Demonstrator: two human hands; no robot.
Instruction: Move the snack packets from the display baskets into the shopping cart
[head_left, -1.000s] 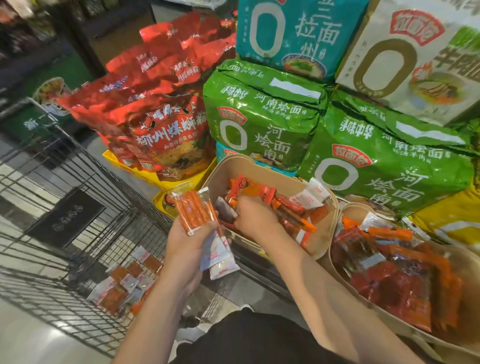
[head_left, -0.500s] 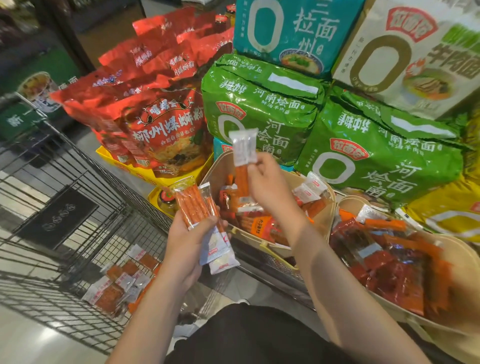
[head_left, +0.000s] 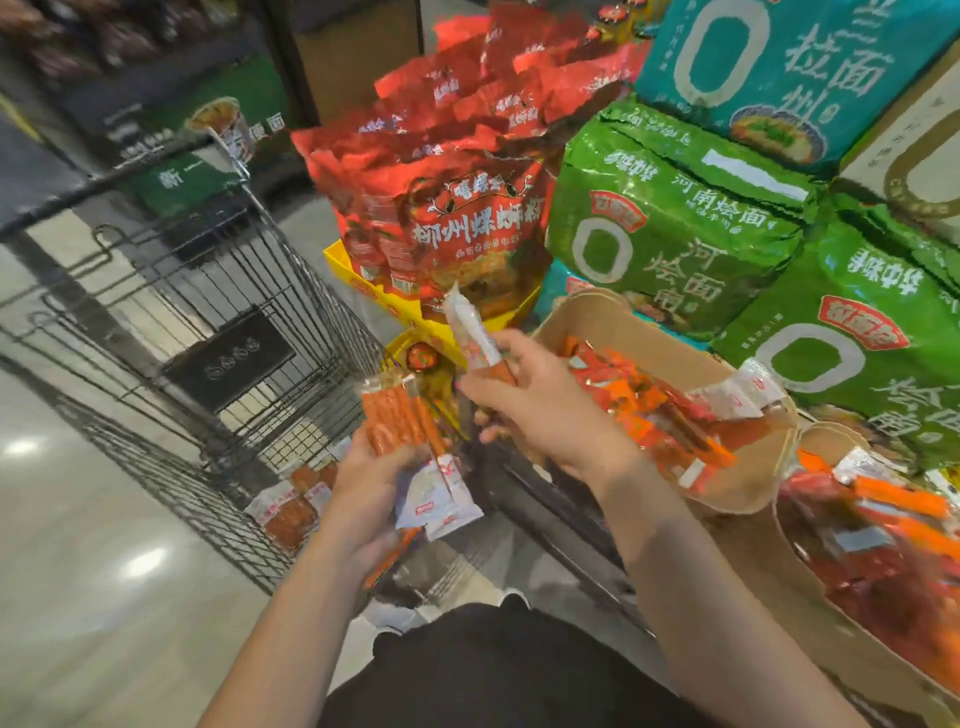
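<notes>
Between the cart and the baskets, the right hand (head_left: 540, 410) pinches one long snack packet (head_left: 475, 338) by its lower part, and the clear end of the packet points up and to the left. Just beside it, lower, the left hand (head_left: 369, 493) grips a bundle of packets (head_left: 410, 447), orange sticks on top and white ends hanging below the fingers. The two hands are near but not touching. To the right, the nearer display basket (head_left: 623, 317) is full of more orange packets, and the second basket (head_left: 831, 441) too. To the left stands the wire shopping cart (head_left: 218, 291), with a few packets (head_left: 291, 504) lying on its bottom. I think the step is to add the single packet to the bundle. To do it well, lay it flat along the others, so that the left thumb can clamp it; the wrappers look slippery, so the bundle should go over the cart before it grows too thick.
</notes>
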